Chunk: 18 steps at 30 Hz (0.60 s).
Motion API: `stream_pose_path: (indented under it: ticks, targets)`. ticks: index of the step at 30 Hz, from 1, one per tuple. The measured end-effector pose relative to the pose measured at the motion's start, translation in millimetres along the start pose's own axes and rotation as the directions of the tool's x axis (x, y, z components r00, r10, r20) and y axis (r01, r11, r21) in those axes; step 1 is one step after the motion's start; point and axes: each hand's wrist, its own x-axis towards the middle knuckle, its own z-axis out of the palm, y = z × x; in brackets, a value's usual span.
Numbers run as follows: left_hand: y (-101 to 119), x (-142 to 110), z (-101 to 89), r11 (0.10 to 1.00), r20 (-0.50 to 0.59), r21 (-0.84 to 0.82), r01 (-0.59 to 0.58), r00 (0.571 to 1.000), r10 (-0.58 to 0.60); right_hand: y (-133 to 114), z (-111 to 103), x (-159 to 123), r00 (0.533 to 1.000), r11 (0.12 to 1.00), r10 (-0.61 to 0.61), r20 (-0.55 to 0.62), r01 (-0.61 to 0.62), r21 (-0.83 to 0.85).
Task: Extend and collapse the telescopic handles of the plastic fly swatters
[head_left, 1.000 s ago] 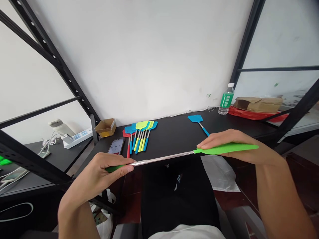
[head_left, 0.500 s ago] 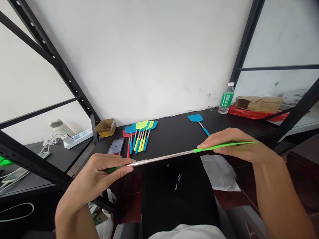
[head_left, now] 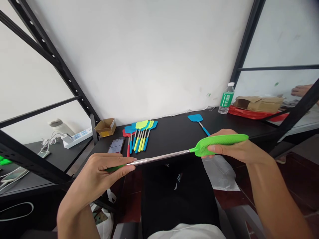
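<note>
A green fly swatter (head_left: 171, 154) with a metal telescopic shaft is stretched between my hands, above the table's front edge. My left hand (head_left: 99, 172) is closed around its green handle, most of which the fingers hide. At the other end my right hand (head_left: 231, 149) pinches the green mesh head, thumb on the near face and fingers behind it. Beyond them on the table, several blue, yellow and red fly swatters (head_left: 141, 132) lie side by side in an overlapping row. A single blue fly swatter (head_left: 198, 121) rests farther right, its handle partly behind my right hand.
On the black table (head_left: 171, 132) a phone (head_left: 116, 145) lies by a small cardboard box (head_left: 106, 127). A water bottle (head_left: 226, 98) stands at the right rear, near an opened carton (head_left: 259, 103) on red plastic. Another person's hand (head_left: 301, 90) shows at far right.
The green swatter's head has turned from edge-on to showing its mesh face, and my right hand has shifted slightly left. Another person's hand has come into view at far right.
</note>
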Motion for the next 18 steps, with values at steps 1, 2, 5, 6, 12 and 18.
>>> stream_pose_path:
  ticks: [1,2,5,6,12,18]
  targets:
    - [0,0,0.5,1.000,0.010,0.001,0.005,1.000,-0.005,2,2,0,1.000,1.000,0.013,-0.026,-0.012,0.026]
    - [0,0,1.0,1.000,0.023,0.006,0.011,1.000,-0.011,3,5,0,0.998,0.999,0.027,-0.050,-0.025,0.046]
    - [2,1,2.0,0.999,-0.001,0.028,0.037,0.999,-0.037,8,9,1,0.993,0.996,0.067,-0.099,-0.061,0.060]
    - [3,2,2.2,0.998,-0.011,0.033,0.046,0.999,-0.046,9,9,2,0.992,0.997,0.069,-0.108,-0.064,0.049]
    - [6,5,-0.7,0.995,0.086,0.003,0.102,0.991,-0.102,6,-9,2,0.992,0.977,-0.128,0.005,0.127,-0.172]
    - [-34,-6,-17.1,0.982,-0.032,-0.041,0.182,0.982,-0.184,6,-31,-13,0.916,0.897,-0.358,-0.182,0.284,-0.338]
